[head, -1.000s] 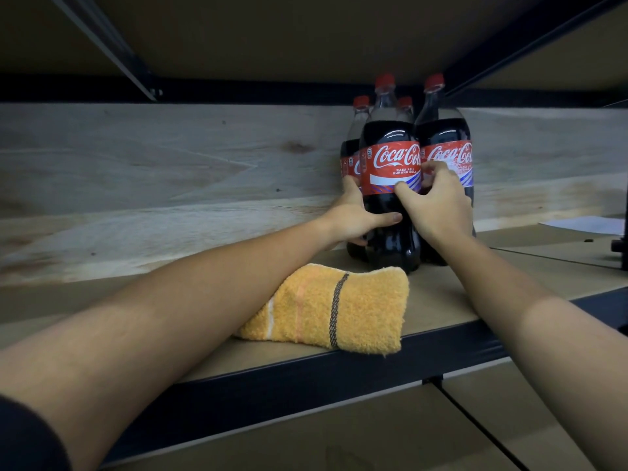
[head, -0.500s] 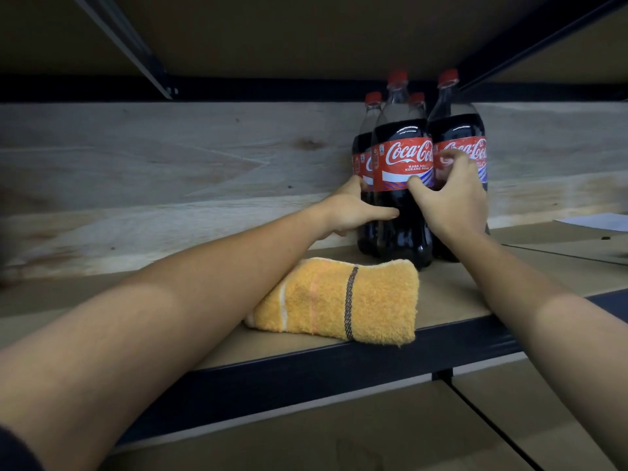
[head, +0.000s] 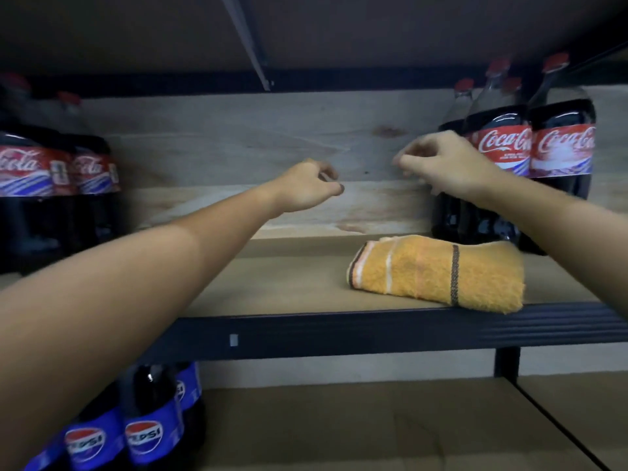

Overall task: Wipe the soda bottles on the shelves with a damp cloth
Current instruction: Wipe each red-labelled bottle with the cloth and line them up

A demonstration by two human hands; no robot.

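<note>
Pepsi bottles [head: 149, 433] stand on the lower shelf, nearest, bottom left, blue labels facing out.

Above them, the black front rail of the middle shelf [head: 339, 329]. The yellow-orange towel [head: 438, 271] lies folded on the shelf board just behind the rail, right of centre, its right corner hanging slightly over the rail. Neither hand touches it.

Left hand [head: 307, 186] hovers over the bare middle of the shelf, fingers loosely curled, holding nothing. Right hand [head: 448, 164] also in the air, fingers loosely curled, empty, in front of and just beside the right-hand Coca-Cola bottles [head: 503, 147]; contact with them cannot be judged.

Further back: that right cluster stands upright against the plywood back panel [head: 238, 137]. A second group of Coca-Cola bottles on the left [head: 51, 171], blurred, well apart from the hands.

Risks, as judged:
- Towel sits close to the edge; a forearm brushing it could drag it off the rail.
- Bottles are packed tight; a sideways reach past the right cluster could tip one into its neighbours.
- Wet plastic may slip in a one-handed grip.
</note>
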